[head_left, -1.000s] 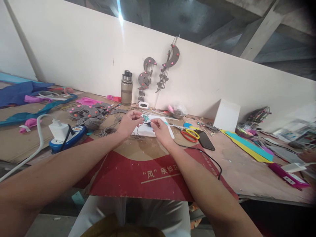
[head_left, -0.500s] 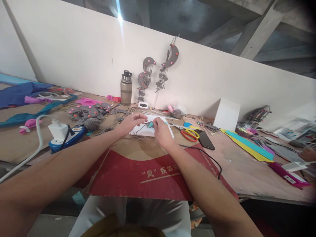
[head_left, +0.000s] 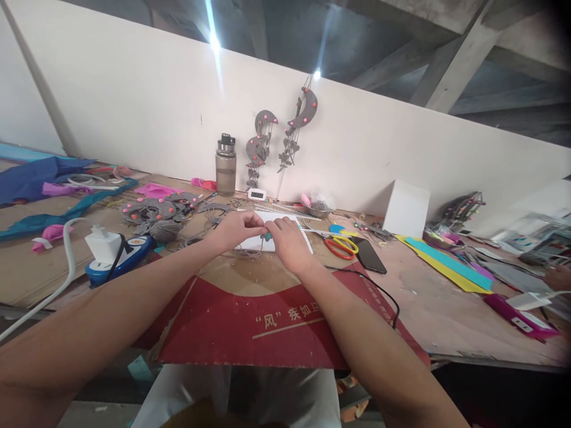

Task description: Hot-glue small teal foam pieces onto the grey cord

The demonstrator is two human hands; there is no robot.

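My left hand (head_left: pixel 241 230) is closed in a pinch, its fingertips meeting those of my right hand (head_left: pixel 288 242) over a white sheet (head_left: pixel 256 244). A small teal-and-grey piece (head_left: pixel 266 236) shows just under the right fingertips, which are bent onto it. What the left thumb and finger pinch is mostly hidden. Thin grey cord (head_left: pixel 250 253) loops out below the left hand. Beneath lies a red-and-tan cardboard sheet (head_left: pixel 250 339). Just right of the right hand are scissors (head_left: pixel 341 246) with red and yellow handles.
A phone (head_left: pixel 370 257) lies past the scissors. Left are a blue power strip (head_left: pixel 120 261) and grey felt pieces with cord (head_left: pixel 156 211). A bottle (head_left: pixel 226 166) stands behind; grey crescent hangings (head_left: pixel 306 108) are on the wall. Another person's hand (head_left: pixel 557 276) shows far right.
My left hand has moved right and closed from spread fingers to a pinch, meeting my right hand. The right fingers now cover more of the small piece. The view has shifted slightly.
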